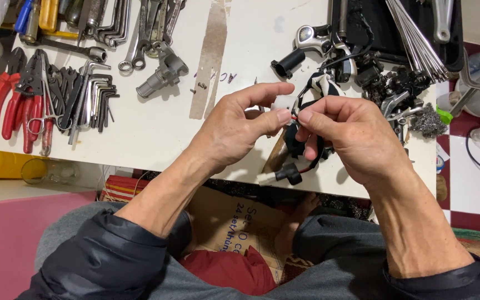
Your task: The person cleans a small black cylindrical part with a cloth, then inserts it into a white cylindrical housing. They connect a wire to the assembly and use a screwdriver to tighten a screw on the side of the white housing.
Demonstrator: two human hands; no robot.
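My left hand (pixel 239 125) pinches a small white plastic connector (pixel 284 103) between thumb and fingers above the white table (pixel 156 133). My right hand (pixel 346 133) meets it from the right, fingertips closed on the thin red wires at the connector's end. A black wire bundle with a black-and-white wrapped section (pixel 322 84) hangs under my right hand. Another white connector with a black cap (pixel 281 176) lies at the table's near edge.
Red-handled pliers (pixel 6 100), hex keys (pixel 93 100) and wrenches (pixel 134 33) lie at the left. A grey metal part (pixel 162 75) sits mid-table. Bicycle brake parts (pixel 395 94), spokes (pixel 418 33) and steel wool (pixel 428 119) crowd the right. A cardboard box (pixel 234 222) lies below.
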